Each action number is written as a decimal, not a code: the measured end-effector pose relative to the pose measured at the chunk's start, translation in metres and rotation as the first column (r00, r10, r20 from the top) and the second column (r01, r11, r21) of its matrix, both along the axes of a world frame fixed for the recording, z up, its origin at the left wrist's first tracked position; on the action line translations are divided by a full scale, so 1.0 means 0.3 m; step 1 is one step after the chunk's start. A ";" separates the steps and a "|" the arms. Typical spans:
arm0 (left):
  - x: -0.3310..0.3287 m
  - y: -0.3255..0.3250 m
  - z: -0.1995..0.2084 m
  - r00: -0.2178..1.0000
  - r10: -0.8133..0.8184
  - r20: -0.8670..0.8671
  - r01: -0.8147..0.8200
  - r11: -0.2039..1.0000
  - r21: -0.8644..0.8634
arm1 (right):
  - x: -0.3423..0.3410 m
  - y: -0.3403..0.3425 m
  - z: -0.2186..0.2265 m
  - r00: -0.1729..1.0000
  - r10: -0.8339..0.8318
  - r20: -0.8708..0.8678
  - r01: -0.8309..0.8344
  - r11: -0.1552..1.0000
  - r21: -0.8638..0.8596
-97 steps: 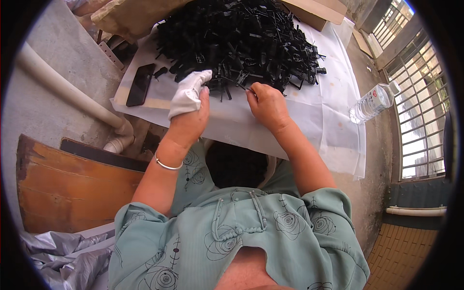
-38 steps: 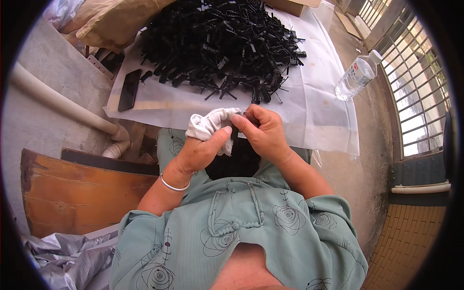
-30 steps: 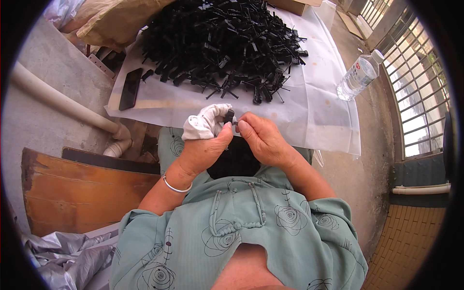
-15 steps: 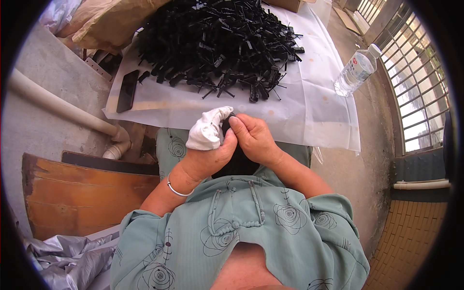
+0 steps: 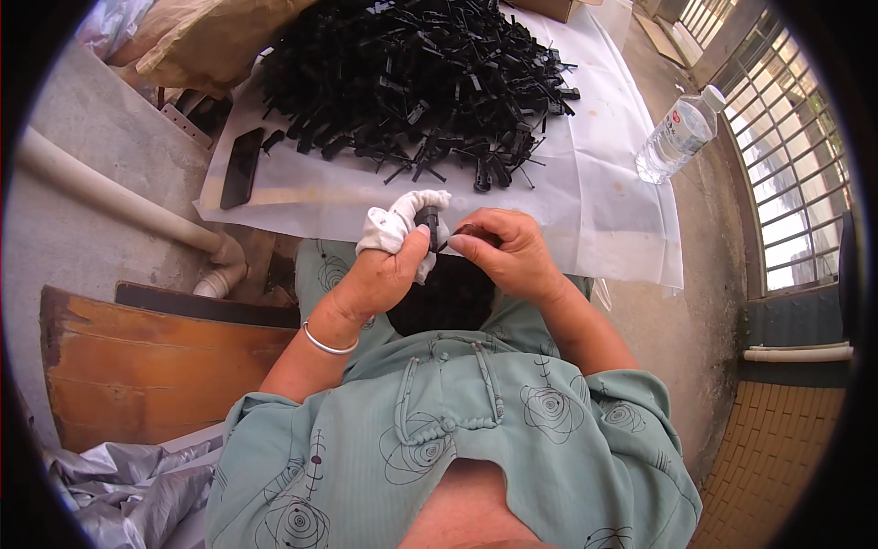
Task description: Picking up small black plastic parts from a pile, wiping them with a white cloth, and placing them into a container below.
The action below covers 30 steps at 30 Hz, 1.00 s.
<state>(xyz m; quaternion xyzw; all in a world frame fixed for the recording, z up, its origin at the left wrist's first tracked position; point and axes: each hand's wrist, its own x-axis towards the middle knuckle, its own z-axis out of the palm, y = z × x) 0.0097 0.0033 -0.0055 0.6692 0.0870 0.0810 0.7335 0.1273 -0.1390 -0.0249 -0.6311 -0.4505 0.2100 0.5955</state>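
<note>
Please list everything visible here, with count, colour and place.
Sheet: one, whitish, upper middle
Heaped parts: uncountable, black, on sheet
Phone: one, black, sheet's left side
Loose part: one, black, beside phone
Bottle: one, clear, sheet's right edge
Box: one, brown, top edge
Wrapping: count unclear, tan, upper left
Pipes: two, cream, far left and right
Boards: two, orange and dark, left
Sheeting: count unclear, silver, lower left
Barred panels: two, dark, right
Dark mass: one, black, below hands
Held part: one, black, in left hand
Cloth: one, white, around left hand
Bracelet: one, silver, left wrist
Clothing: count unclear, green, lower middle
Left hand: one, near centre
Right hand: one, beside the left
</note>
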 end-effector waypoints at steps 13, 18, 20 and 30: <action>0.017 -0.036 -0.009 0.998 0.057 0.014 -0.058 0.992 0.111 | -0.020 0.034 0.012 0.966 0.009 0.260 -0.012 1.000 0.009; 0.027 -0.050 -0.034 0.975 0.071 0.213 -0.180 0.814 0.552 | -0.039 0.051 -0.018 0.969 -0.061 0.239 0.060 0.998 0.014; 0.013 -0.050 -0.017 0.992 0.058 0.114 -0.110 0.838 0.535 | -0.025 0.036 -0.019 0.989 0.011 0.146 -0.003 0.998 -0.055; 0.050 0.025 -0.029 0.976 0.062 0.206 -0.206 0.552 0.808 | 0.190 0.036 -0.086 0.648 -0.224 0.728 0.651 0.659 -0.376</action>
